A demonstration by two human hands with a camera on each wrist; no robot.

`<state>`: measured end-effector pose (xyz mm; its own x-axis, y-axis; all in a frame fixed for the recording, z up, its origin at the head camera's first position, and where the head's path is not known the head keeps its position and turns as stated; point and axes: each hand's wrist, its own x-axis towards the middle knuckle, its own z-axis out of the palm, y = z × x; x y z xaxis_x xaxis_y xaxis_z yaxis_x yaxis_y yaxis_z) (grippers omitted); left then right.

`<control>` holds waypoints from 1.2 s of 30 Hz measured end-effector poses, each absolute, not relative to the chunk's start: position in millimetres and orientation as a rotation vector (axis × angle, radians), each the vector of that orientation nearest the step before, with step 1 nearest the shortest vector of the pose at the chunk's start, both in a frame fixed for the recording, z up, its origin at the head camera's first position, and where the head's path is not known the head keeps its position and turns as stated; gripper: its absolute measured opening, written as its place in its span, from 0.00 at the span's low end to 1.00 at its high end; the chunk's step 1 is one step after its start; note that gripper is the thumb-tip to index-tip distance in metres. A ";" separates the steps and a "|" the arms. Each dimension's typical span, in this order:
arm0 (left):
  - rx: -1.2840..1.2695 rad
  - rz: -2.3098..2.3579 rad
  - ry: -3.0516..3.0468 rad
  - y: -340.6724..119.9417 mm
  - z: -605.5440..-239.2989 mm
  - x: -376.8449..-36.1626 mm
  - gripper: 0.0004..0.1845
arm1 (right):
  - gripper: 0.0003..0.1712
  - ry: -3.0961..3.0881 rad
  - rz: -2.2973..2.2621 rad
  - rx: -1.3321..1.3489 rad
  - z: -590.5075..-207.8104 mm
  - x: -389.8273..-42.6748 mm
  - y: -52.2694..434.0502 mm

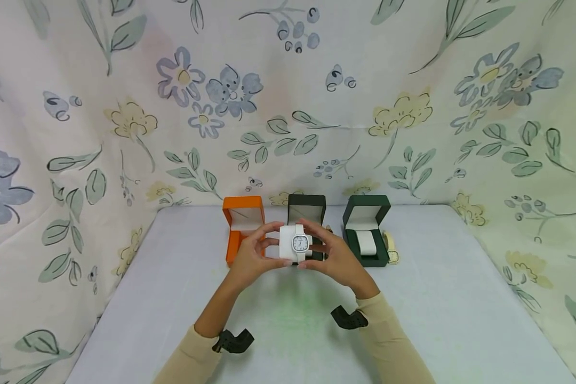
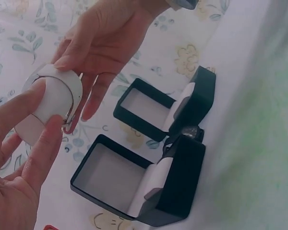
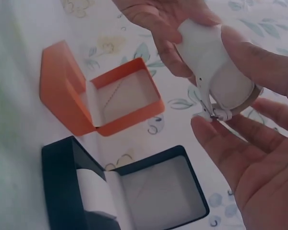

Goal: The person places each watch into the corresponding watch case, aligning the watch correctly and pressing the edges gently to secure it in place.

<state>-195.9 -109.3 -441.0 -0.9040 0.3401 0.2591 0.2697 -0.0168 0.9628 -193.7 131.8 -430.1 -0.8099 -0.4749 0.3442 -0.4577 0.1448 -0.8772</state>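
On the far left of the table [image 1: 173, 298] stands the orange box [image 1: 242, 226], lid up and its hollow bare, so it is ready to take something. My left hand [image 1: 252, 258] is next, thumb and fingers curled round the white pillow [image 2: 50, 103] from its side, which steadies the pillow above the table and in front of the boxes. The watch [image 1: 300, 243] is wrapped on that pillow, dial facing me so I can read it, strap ends meeting at the buckle [image 3: 216, 112] underneath. Behind it the black box [image 1: 307, 213] stands open; I judge it the likely home for this pillow. My right hand [image 1: 333, 256] pinches the pillow's other side, thumb on top, lower fingers loose under the buckle. Furthest right, the green box [image 1: 367, 229] keeps its own pillow, with another watch [image 1: 390, 248] lying just beside it.
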 end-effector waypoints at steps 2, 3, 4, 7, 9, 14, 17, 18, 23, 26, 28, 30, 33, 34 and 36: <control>0.673 2.099 2.158 -109.2 -441.1 -195.5 0.41 | 0.53 2.358 -1.816 -0.968 -430.6 -194.0 133.7; 0.675 2.098 2.157 -109.3 -441.3 -195.6 0.41 | 0.53 2.354 -1.821 -0.972 -430.4 -193.9 134.2; 0.676 2.098 2.153 -109.3 -441.1 -195.4 0.41 | 0.53 2.355 -1.821 -0.976 -430.3 -193.9 134.6; 0.683 2.105 2.152 -109.1 -441.0 -195.1 0.42 | 0.52 2.362 -1.822 -0.990 -429.6 -194.1 135.5; 0.696 2.113 2.148 -108.8 -440.9 -195.4 0.42 | 0.52 2.368 -1.824 -1.002 -429.4 -194.5 135.9; 0.724 2.132 2.130 -106.6 -440.4 -195.3 0.42 | 0.52 2.389 -1.844 -1.022 -429.4 -195.2 138.2; 0.718 2.137 2.128 -105.8 -439.8 -194.4 0.43 | 0.51 2.380 -1.858 -1.028 -429.6 -195.4 138.8; 0.715 2.139 2.125 -105.8 -439.7 -194.0 0.43 | 0.51 2.379 -1.857 -1.028 -429.8 -195.3 138.8; 0.701 2.146 2.108 -107.0 -441.0 -192.7 0.43 | 0.50 2.376 -1.841 -1.054 -431.7 -195.1 138.3; 0.708 2.147 2.103 -107.7 -441.3 -192.0 0.42 | 0.50 2.385 -1.825 -1.073 -432.0 -194.5 138.1; 0.719 2.142 2.103 -107.9 -440.9 -191.6 0.41 | 0.50 2.385 -1.813 -1.086 -431.5 -193.9 138.1; 0.733 2.134 2.106 -108.1 -440.6 -191.3 0.41 | 0.50 2.387 -1.797 -1.102 -430.6 -193.2 138.0; 0.750 2.125 2.112 -107.9 -440.0 -191.1 0.41 | 0.50 2.381 -1.788 -1.118 -429.3 -192.5 138.0; 0.750 2.126 2.115 -107.8 -439.8 -190.9 0.41 | 0.50 2.383 -1.787 -1.116 -429.1 -192.3 138.0; 0.759 2.129 2.118 -107.6 -439.7 -191.1 0.41 | 0.50 2.385 -1.792 -1.100 -429.4 -192.6 138.0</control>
